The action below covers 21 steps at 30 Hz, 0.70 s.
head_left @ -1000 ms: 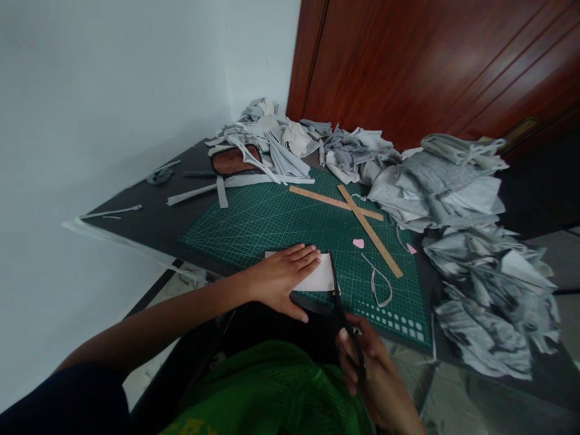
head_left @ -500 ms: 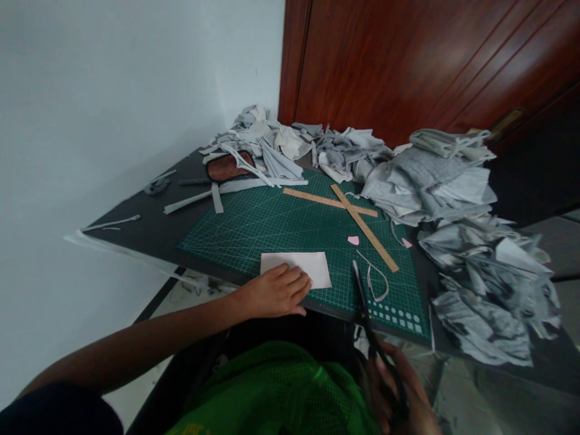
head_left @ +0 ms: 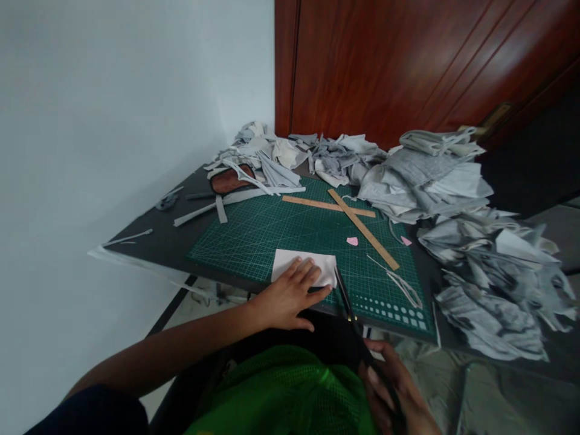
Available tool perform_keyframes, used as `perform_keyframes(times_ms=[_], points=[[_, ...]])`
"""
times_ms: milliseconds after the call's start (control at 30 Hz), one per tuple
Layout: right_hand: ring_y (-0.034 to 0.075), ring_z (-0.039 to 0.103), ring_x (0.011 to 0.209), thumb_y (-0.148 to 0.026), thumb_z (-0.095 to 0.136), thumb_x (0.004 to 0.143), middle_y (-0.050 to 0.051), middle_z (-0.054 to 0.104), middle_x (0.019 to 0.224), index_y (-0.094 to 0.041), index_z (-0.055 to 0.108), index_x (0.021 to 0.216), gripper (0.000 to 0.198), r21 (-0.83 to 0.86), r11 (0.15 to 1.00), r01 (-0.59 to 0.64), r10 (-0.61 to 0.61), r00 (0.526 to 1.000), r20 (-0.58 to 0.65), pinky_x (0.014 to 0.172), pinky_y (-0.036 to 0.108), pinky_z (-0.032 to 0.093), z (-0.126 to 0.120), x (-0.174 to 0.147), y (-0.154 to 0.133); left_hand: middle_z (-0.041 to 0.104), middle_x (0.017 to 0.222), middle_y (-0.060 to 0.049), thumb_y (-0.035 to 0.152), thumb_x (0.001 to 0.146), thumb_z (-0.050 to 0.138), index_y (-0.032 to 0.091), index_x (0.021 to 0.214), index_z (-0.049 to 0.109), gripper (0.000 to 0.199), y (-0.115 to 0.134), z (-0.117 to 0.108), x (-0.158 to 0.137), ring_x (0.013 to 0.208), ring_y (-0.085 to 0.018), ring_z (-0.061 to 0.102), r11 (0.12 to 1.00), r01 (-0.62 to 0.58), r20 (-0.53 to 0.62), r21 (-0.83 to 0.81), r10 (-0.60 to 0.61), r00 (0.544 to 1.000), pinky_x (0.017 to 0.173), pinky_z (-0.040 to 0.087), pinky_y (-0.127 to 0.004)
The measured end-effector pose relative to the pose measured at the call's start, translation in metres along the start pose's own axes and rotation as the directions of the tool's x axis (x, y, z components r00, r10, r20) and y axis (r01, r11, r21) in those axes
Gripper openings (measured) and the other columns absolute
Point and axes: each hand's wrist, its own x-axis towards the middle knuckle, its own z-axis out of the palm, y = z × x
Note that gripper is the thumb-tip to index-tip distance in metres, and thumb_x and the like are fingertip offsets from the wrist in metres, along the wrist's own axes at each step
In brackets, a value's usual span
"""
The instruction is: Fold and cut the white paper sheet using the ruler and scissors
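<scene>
A pale pinkish-white rectangular piece lies flat at the front edge of the green cutting mat; whether it is cloth or paper I cannot tell. My left hand rests on it with fingers spread, pressing it down. In my right hand, at the lower right, is a pair of black scissors, fingers wrapped about the handles. Their blades point up and away, and the tip is at the right edge of the pale piece. Beside the scissors, a thin white strip loop lies on the mat.
Two wooden rulers lie crossed on the mat, near a small pink scrap. Grey fabric heaps line the back and right. A brown dark-edged pad sits back left, beside a wall and a wooden door.
The scissors have moved left, bringing their tip to the pale piece's right edge. My left hand's fingers have spread more. The white strip loop has shifted right.
</scene>
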Motion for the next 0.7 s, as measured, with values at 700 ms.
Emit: perform_keyframes(times_ms=[700], points=[[0.002,0.036,0.036,-0.059,0.084,0.076,-0.008,0.056,0.067,-0.026,0.057,0.115,0.059,0.162,0.984,0.069,-0.070,0.998,0.003,0.033,0.014,0.032,-0.011,0.012,0.017,0.063,0.132,-0.018,0.087,0.079,0.053,0.012,0.119,0.065,0.086,-0.008,0.001,-0.008,0.141,-0.038,0.047,0.985,0.069,-0.155,-0.160,-0.095,0.983,0.122,0.035,-0.057]])
